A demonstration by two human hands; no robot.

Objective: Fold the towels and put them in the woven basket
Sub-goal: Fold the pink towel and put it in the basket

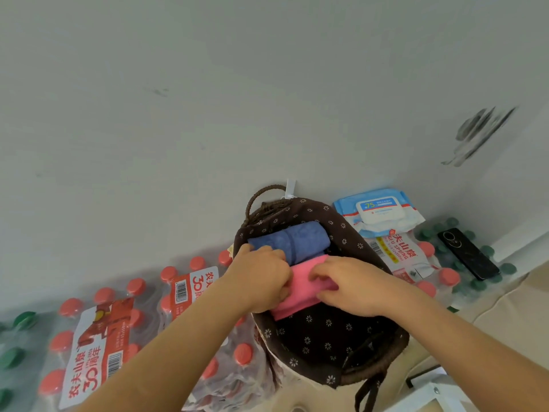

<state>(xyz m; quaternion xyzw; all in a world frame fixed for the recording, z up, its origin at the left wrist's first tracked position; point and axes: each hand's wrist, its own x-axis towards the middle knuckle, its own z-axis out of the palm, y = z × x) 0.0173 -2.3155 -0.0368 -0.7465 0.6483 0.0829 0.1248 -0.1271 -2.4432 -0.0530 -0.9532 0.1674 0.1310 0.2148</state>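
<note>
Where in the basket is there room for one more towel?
The near half of the basket is bare lining, between the pink towel and the near rim. The far half is crowded: the blue towel, the pink towel beside it, and the left hand and right hand gripping the pink one. Outside, bottle packs crowd both sides.

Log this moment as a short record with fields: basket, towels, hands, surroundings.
woven basket: brown flowered lining, handle at the far end
blue towel: folded, lying in the basket's far end
pink towel: folded, in the basket beside the blue towel, held by both hands
left hand: grips the pink towel's left end
right hand: holds its right end
surroundings: packs of red-capped bottles on both sides; wipes pack and phone to the right
</note>
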